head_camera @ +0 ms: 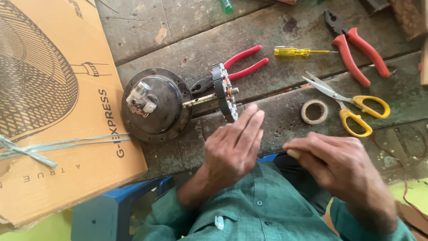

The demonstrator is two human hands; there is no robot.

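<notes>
Hovering open and empty, your left hand (pixel 232 147) is nearing the stator (pixel 225 91), shaft lying crosswise toward the workbench's (pixel 276 27) left edge, while your right hand (pixel 339 165), loosely curled, is holding nothing.

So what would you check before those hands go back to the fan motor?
1. Round dark metal motor housing rests flat on the worn wooden bench: ok.
2. Toothed stator disc sits on the shaft: ok.
3. Left hand empty, fingertips by the disc: ok.
4. Right hand empty: cannot tell, blurred.
5. Yellow-handled scissors and tan tape roll lie close by: ok.
</notes>
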